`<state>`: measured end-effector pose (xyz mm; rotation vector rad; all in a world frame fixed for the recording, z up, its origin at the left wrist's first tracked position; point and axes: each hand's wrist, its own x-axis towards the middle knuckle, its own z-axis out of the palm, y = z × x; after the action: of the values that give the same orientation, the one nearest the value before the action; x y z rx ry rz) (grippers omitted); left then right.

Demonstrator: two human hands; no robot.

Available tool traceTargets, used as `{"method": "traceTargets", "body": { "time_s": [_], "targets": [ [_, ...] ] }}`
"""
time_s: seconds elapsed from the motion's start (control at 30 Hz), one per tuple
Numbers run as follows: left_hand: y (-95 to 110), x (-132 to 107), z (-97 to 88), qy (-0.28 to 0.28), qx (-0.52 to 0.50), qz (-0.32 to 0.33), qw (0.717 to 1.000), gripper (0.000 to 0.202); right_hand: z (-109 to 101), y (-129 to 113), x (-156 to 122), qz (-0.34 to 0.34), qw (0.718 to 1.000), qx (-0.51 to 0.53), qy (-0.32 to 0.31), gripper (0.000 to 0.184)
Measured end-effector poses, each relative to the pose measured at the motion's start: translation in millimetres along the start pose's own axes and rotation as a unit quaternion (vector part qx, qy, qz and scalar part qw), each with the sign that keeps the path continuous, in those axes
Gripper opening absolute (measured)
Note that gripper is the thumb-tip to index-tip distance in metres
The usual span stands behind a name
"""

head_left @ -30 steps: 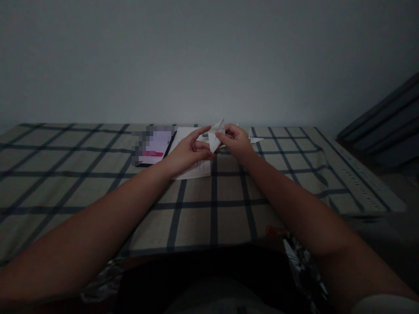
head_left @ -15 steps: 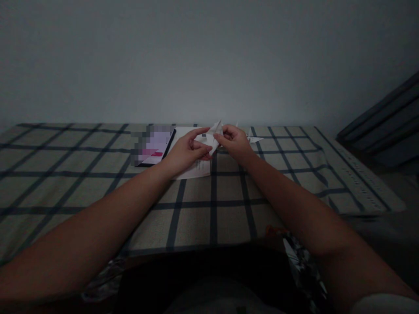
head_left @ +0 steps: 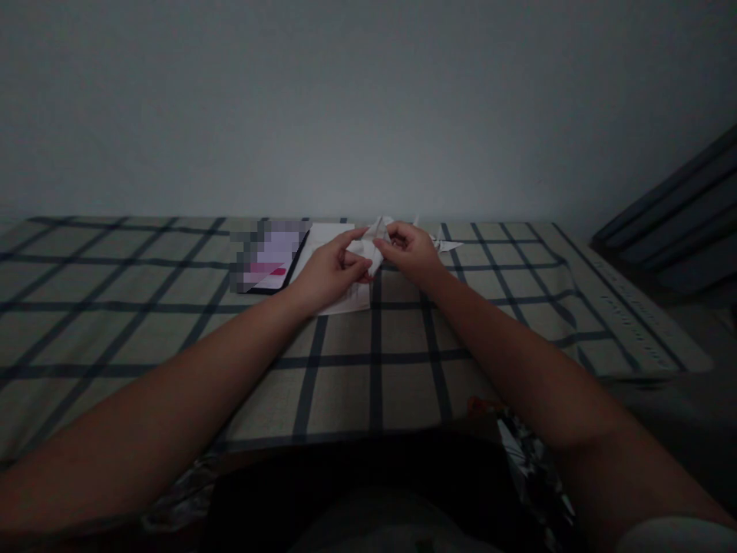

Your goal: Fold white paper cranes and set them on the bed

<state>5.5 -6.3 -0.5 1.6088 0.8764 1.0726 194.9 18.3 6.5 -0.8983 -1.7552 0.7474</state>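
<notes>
A small piece of folded white paper (head_left: 377,234) is held up between both hands over the table. My left hand (head_left: 334,267) pinches its lower left side between thumb and fingers. On the other side, my right hand (head_left: 411,250) grips the paper's right edge with the thumb in front. The fingers cover part of the folds, so the paper's full shape is hard to make out. Just behind my right hand lies a pointed folded-paper piece, perhaps a paper crane (head_left: 449,244), partly hidden by the hand.
A tablet-like device (head_left: 276,257) with a lit, partly blurred screen lies left of my hands. Beside it, partly under my left hand, are white paper sheets (head_left: 345,301). The checked tablecloth (head_left: 345,384) reaches back to a plain wall (head_left: 368,107). Dark folded fabric (head_left: 679,215) hangs at right.
The folded paper has tilted, and its upper tip sits slightly lower. My left hand has shifted slightly around it; both hands still hold it.
</notes>
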Motion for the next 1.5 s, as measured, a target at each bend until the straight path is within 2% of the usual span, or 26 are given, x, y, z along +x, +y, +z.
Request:
{"method": "traceTargets", "body": {
  "time_s": [0.17,0.3,0.5,0.7,0.87,1.03,1.3,1.5],
  "targets": [
    [-3.1,-1.8,-1.2,0.006,0.030,0.014,0.999,0.077,-0.5,-2.2,-0.4,-0.012,1.000,-0.014,-0.006,0.020],
    [0.7,-2.2,0.6,0.024,0.036,-0.001,0.999,0.082,0.5,3.2,0.9,-0.018,1.000,-0.009,0.002,0.025],
    [8.1,1.2,2.1,0.103,0.001,-0.015,0.995,0.063,2.4,9.2,1.9,-0.018,0.999,0.030,-0.001,0.030],
    [11.3,2.0,-0.1,0.121,-0.005,-0.019,0.992,0.055,1.7,8.8,1.2,-0.021,0.999,0.024,-0.017,0.032],
    [10.2,2.5,-0.5,0.112,-0.027,-0.027,0.993,0.056,2.3,10.9,1.2,-0.019,1.000,0.018,-0.013,0.031],
    [9.0,1.7,-0.8,0.111,-0.014,-0.025,0.993,0.049,0.9,10.3,1.2,-0.025,0.999,0.009,-0.024,0.028],
    [6.9,1.3,-2.8,0.098,-0.033,-0.058,0.993,0.050,0.0,5.9,1.3,-0.044,0.998,-0.034,-0.037,0.022],
    [13.2,-0.5,-1.9,0.100,-0.052,-0.089,0.990,0.049,-0.2,5.7,1.8,-0.042,0.997,-0.050,-0.040,0.019]
  ]
}}
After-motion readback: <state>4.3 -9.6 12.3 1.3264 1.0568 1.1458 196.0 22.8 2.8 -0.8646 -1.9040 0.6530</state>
